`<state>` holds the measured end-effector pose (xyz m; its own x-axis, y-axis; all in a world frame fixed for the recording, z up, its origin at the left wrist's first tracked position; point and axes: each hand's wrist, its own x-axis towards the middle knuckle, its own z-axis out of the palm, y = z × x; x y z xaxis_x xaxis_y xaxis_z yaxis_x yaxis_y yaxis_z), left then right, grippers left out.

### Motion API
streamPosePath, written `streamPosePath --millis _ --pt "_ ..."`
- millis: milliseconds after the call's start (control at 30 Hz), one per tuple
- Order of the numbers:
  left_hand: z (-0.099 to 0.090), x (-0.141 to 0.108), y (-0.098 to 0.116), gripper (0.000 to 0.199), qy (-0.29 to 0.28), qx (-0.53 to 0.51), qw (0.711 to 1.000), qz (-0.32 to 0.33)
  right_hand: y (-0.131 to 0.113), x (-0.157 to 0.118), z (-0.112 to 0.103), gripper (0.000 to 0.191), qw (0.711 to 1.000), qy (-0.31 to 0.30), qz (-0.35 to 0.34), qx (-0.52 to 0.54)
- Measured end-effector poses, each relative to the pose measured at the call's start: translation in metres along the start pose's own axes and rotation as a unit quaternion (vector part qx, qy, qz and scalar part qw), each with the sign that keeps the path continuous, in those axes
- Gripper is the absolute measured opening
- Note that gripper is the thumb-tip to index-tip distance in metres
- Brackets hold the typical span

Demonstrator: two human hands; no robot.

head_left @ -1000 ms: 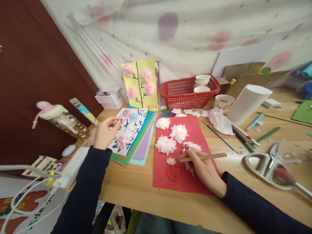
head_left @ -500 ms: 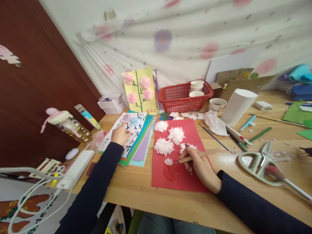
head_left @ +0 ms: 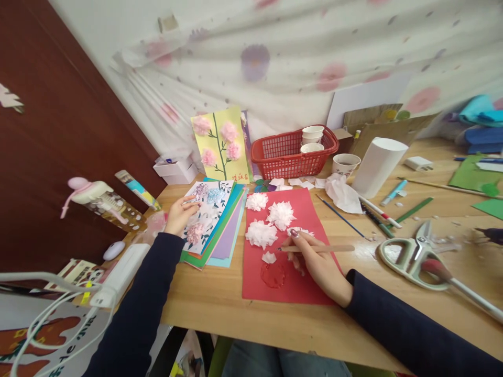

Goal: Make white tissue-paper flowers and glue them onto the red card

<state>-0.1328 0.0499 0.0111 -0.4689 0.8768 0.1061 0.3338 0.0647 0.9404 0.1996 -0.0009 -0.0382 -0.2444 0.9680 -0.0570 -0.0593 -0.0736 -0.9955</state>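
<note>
My right hand (head_left: 312, 259) pinches a flat wooden stick (head_left: 334, 248) over the right part of a red sheet (head_left: 293, 290). White ruffled paper flowers (head_left: 281, 215) sit on the upper part of that sheet, one of them partly hidden by the hand. Below them are a small white paper piece (head_left: 269, 257) and a wet-looking ring (head_left: 273, 275). My left hand (head_left: 183, 212) is at the left edge of a white flower picture (head_left: 212, 212), its fingers curled and close together; what they hold, if anything, is too small to name. The picture lies on a stack of coloured paper (head_left: 228, 241).
Behind the sheet stand a red basket (head_left: 291, 157) with paper cups and a yellow flower card (head_left: 216, 144). Scissors (head_left: 412, 256), a brush (head_left: 341, 217), crumpled tissue (head_left: 341, 193) and a white roll (head_left: 377, 167) are to the right. A bottle (head_left: 108, 201) and power strip (head_left: 121, 275) are left.
My left hand has moved left and toward me, off the middle of the flower picture, uncovering a pink flower. My right hand still holds the stick, now lying more level. The view has shifted slightly.
</note>
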Motion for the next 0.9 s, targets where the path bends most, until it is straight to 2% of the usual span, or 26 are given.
streamPosePath --millis 133,200,267,400,467,567,667,800,900 --pt "0.007 -0.011 0.015 0.047 -0.023 -0.058 0.998 -0.021 0.000 0.000 0.000 0.049 0.999 -0.018 -0.031 0.008" --pt "0.017 -0.024 0.024 0.050 -0.057 -0.090 0.994 -0.030 0.000 0.001 -0.002 0.052 0.998 -0.034 -0.046 0.019" --pt "0.031 -0.043 0.034 0.055 -0.131 -0.136 0.981 -0.043 -0.001 0.002 -0.004 0.054 0.997 -0.056 -0.049 0.013" --pt "0.068 -0.083 0.050 0.056 -0.296 -0.119 0.947 -0.040 -0.007 0.001 -0.007 0.047 0.995 -0.094 -0.036 -0.005" --pt "0.083 -0.096 0.056 0.054 -0.349 -0.099 0.931 -0.035 -0.010 0.000 -0.009 0.040 0.992 -0.120 -0.028 -0.005" --pt "0.099 -0.102 0.060 0.053 -0.405 -0.080 0.910 -0.027 -0.011 0.000 -0.012 0.032 0.990 -0.132 -0.026 -0.033" --pt "0.106 -0.101 0.058 0.052 -0.423 -0.082 0.902 -0.016 -0.010 0.002 -0.014 0.034 0.992 -0.113 -0.032 -0.050" --pt "0.110 -0.104 0.046 0.056 -0.404 -0.141 0.904 -0.008 -0.010 0.004 -0.015 0.035 0.995 -0.094 -0.028 -0.036" --pt "0.111 -0.109 0.040 0.056 -0.387 -0.155 0.909 -0.003 -0.010 0.002 -0.015 0.035 0.995 -0.101 -0.015 -0.018"
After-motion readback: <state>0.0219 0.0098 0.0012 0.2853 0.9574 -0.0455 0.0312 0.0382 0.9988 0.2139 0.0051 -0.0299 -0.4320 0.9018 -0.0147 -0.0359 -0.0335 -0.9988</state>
